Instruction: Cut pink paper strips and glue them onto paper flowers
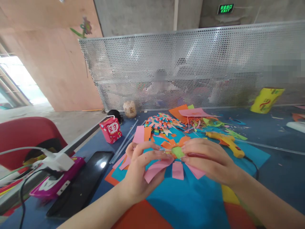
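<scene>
Left hand [140, 168] and right hand [209, 154] have fingers pinching a pink-and-orange paper flower with green centre [178, 152] above the blue bench [283, 152]. Petals look mostly on, gaps hidden; yellow plastic glue gun [226, 141] between 2 and 3 o'clock.

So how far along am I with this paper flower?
Looks done: orange and pink petals fan around a green centre. In hand: your left hand holds a curved pink strip, your right hand the other side. Possibly left: securing petals; the glue gun lies aside. I can't tell which are fixed.
</scene>
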